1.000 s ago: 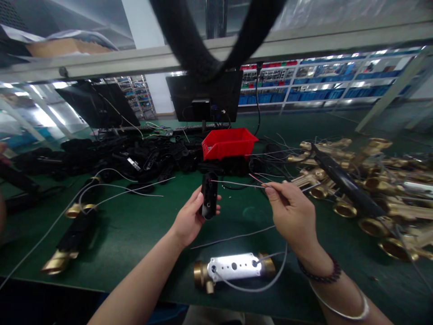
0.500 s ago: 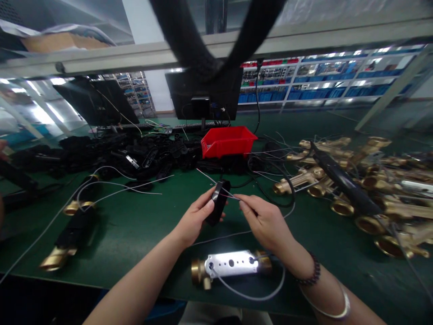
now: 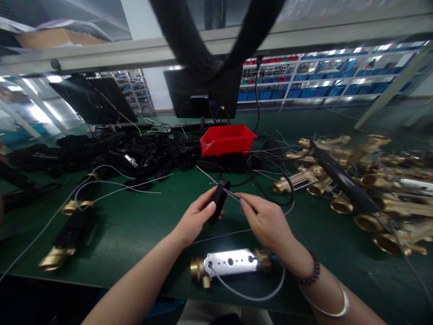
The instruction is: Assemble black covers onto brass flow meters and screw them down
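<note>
My left hand point(image 3: 196, 218) grips a small black plastic housing point(image 3: 219, 200) above the green bench mat point(image 3: 135, 225). My right hand point(image 3: 267, 221) pinches a thin grey wire point(image 3: 211, 179) that runs through the top of the housing, its free end sticking out up and to the left. Just in front of me lies a brass pipe fitting with a bright metal plate point(image 3: 230, 263), from which a grey cable point(image 3: 250, 295) loops toward my right wrist.
A red bin point(image 3: 227, 140) stands behind my hands. A heap of black housings point(image 3: 111, 155) covers the back left. Many brass fittings point(image 3: 358, 185) with wires pile up on the right. Assembled brass-and-black units point(image 3: 69, 230) lie at the left. Monitors point(image 3: 202, 97) stand at the back.
My right hand moved left from a stretched-out position to the housing, and the wire now passes through it. The housing tilted from upright to slanted. Since half a second ago almost nothing moved.
</note>
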A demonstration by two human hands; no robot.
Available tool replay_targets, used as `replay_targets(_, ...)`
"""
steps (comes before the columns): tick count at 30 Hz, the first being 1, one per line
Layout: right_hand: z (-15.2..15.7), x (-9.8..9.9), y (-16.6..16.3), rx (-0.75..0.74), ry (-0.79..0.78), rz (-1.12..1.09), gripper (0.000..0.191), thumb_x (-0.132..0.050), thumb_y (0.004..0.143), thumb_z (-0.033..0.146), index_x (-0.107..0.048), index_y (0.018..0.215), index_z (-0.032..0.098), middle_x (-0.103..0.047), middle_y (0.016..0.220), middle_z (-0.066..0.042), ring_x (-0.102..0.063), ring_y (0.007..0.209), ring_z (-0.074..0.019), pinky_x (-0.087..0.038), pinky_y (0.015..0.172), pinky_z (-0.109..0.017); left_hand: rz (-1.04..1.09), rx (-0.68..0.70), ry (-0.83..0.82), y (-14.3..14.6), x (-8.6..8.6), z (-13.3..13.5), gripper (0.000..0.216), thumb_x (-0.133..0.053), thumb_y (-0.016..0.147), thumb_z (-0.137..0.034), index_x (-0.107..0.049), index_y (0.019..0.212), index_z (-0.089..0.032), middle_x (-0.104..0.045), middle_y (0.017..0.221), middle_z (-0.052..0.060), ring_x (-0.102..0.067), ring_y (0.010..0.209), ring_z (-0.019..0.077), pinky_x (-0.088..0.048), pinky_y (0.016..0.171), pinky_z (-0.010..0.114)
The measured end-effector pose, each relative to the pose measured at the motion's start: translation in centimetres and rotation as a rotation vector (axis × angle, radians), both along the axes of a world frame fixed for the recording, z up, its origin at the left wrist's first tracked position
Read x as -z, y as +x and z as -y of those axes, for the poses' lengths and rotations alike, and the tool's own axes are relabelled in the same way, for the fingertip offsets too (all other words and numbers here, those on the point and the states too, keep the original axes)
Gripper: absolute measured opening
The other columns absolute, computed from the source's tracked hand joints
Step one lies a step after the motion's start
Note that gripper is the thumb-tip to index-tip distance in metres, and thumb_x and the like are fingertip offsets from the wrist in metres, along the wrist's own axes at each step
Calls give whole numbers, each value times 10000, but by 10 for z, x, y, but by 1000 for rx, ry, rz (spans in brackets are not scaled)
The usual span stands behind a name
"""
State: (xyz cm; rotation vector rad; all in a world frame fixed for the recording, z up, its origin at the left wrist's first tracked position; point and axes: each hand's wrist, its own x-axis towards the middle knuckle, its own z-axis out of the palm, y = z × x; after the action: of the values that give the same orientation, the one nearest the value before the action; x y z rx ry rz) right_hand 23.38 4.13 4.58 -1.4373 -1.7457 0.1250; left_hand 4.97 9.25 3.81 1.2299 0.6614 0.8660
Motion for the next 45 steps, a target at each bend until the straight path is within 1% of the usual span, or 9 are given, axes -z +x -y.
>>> replay_targets(6, -1, 0, -4, -65, -51, -94, 265, -407, 903, 240, -634, 1020, 170, -702, 886, -85, -662, 772, -211, -518, 694, -325, -190, 4, 198, 0, 7, 0, 709, -627, 799, -408, -334, 1420, -229, -591, 1155, 102, -591, 937, 225, -436, 903, 373)
replay_targets(12, 0, -1, -10, -17, -183, -315, 66, -467, 845, 253, -484, 818, 194, -639, 653, -11, -578, 557, -155, -441, 555, -264, -347, 25, 482, 2, 5, 2, 489, -588, 822, -319, -522, 1299, -231, -556, 1295, 87, -480, 1192, 278, -315, 1064, 431)
replay_targets(21, -5, -1, -15, -260, -409, -771, 202, -475, 794, 382, -358, 810, 218, -542, 563, 67, -404, 348, -83, -256, 351, -186, -331, 160, 442, -5, 3, -1, 546, -587, 824, -334, -458, 1347, -247, -472, 1396, 51, -411, 1287, 266, -254, 1113, 429)
replay_targets(25, -5, -2, -17, -246, -361, -693, 132, -457, 836, 316, -380, 818, 211, -485, 503, 91, -427, 365, -90, -297, 382, -188, -365, 86, 435, -3, 5, 1, 530, -618, 807, -330, -495, 1319, -266, -489, 1383, 42, -402, 1292, 267, -229, 1126, 423)
replay_targets(30, 0, -16, -4, -169, -301, -383, 126, -486, 891, 236, -456, 1001, 182, -647, 743, -9, -610, 673, -156, -432, 626, -266, -171, 5, 155, -3, 7, 1, 624, -650, 787, -432, -450, 1354, -264, -528, 1337, 83, -513, 1183, 281, -382, 1023, 396)
replay_targets(34, 0, -20, 8, -100, -364, -48, 190, -428, 937, 199, -568, 812, 170, -613, 709, -21, -575, 674, -169, -388, 620, -275, -90, -36, 44, -4, 6, 0, 669, -629, 797, -474, -393, 1387, -264, -622, 1196, 94, -618, 979, 241, -466, 893, 367)
replay_targets(39, -2, -14, 4, -165, -296, 4, 208, -438, 923, 136, -587, 779, 158, -628, 755, -32, -576, 677, -160, -413, 616, -259, -292, 152, 230, 0, 6, 3, 602, -641, 786, -436, -483, 1333, -238, -543, 1320, 87, -516, 1157, 284, -371, 1024, 419)
replay_targets(42, -3, -15, 8, -70, -175, -10, 231, -421, 930, 171, -616, 809, 149, -645, 799, -67, -601, 756, -194, -455, 678, -297, -357, 48, 378, 3, 5, 4, 492, -587, 825, -383, -535, 1290, -234, -557, 1303, 81, -485, 1190, 278, -310, 1071, 432)
replay_targets(45, -3, -17, 13, 41, 18, -91, 228, -436, 930, 241, -626, 1010, 145, -652, 997, -103, -591, 951, -226, -459, 848, -375, -448, -64, 557, 5, 3, 3, 417, -579, 825, -333, -585, 1236, -263, -606, 1212, 77, -509, 1138, 271, -336, 1044, 426)
